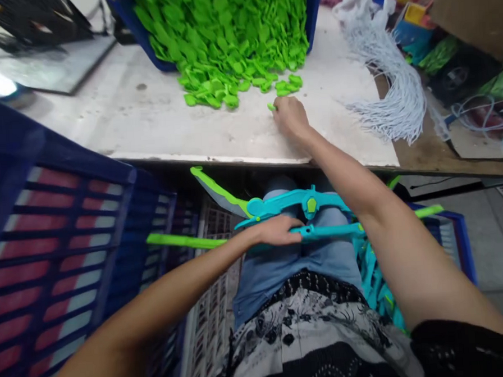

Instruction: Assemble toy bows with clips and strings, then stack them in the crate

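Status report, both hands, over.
Left hand holding long turquoise-and-green plastic piece. Right hand pinching small lime-green plastic piece. Loose lime-green plastic pile just beyond.

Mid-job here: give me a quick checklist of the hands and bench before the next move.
1. Right hand has a green piece at its fingertips: ok.
2. Left hand grips the turquoise toy over the lap: ok.
3. Loose green pieces near the right hand: ok, spilling from the blue bin.
4. White strings apart from both hands: ok.
5. Held piece undamaged: cannot tell, mostly hidden.
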`<act>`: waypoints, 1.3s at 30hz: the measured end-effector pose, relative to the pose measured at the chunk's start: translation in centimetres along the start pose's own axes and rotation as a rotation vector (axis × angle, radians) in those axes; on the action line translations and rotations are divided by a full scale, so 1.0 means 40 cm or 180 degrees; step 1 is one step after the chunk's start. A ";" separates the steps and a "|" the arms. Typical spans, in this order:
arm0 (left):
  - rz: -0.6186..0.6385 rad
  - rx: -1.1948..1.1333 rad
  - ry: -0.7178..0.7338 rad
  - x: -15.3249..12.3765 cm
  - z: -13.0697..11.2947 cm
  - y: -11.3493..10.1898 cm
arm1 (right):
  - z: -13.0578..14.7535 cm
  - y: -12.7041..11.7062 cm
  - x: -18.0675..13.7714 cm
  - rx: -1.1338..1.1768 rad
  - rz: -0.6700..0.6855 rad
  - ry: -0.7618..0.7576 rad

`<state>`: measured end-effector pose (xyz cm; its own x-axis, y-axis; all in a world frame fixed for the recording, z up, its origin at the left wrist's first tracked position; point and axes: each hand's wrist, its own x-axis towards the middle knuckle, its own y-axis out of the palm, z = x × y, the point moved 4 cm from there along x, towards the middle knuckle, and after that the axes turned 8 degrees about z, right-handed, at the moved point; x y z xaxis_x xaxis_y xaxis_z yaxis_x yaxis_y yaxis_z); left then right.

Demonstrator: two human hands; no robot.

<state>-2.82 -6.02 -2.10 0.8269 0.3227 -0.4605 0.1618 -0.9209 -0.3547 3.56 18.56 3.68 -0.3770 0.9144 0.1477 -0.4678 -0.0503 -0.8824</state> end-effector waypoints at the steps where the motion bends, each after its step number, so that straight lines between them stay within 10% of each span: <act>1: -0.0066 -0.0033 -0.0059 0.005 0.009 -0.007 | 0.008 -0.026 -0.057 0.0133 0.0007 -0.0027; 6: 0.0036 -0.0733 -0.0093 0.041 0.045 -0.003 | 0.053 -0.121 -0.496 0.1224 0.0006 0.0282; 13: -0.0119 -0.1126 -0.0272 0.072 0.055 0.009 | 0.035 0.087 -0.915 0.3104 -0.0147 0.2357; 25: -0.0202 -0.1059 -0.0284 0.069 0.041 0.012 | 0.052 0.128 -0.917 0.2643 -0.0337 0.2219; 32: -0.0191 -0.0982 -0.0261 0.078 0.052 0.011 | 0.035 0.002 -0.876 0.0586 0.0808 0.0293; 39: -0.0150 -0.1040 -0.0175 0.080 0.049 0.014 | 0.047 0.004 -0.791 -0.0390 0.1750 -0.0823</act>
<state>-1.13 -5.09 -5.38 0.7856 0.3697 -0.4961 0.3707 -0.9232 -0.1010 13.92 -11.14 -0.28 -0.7254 0.6400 -0.2532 -0.0607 -0.4259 -0.9027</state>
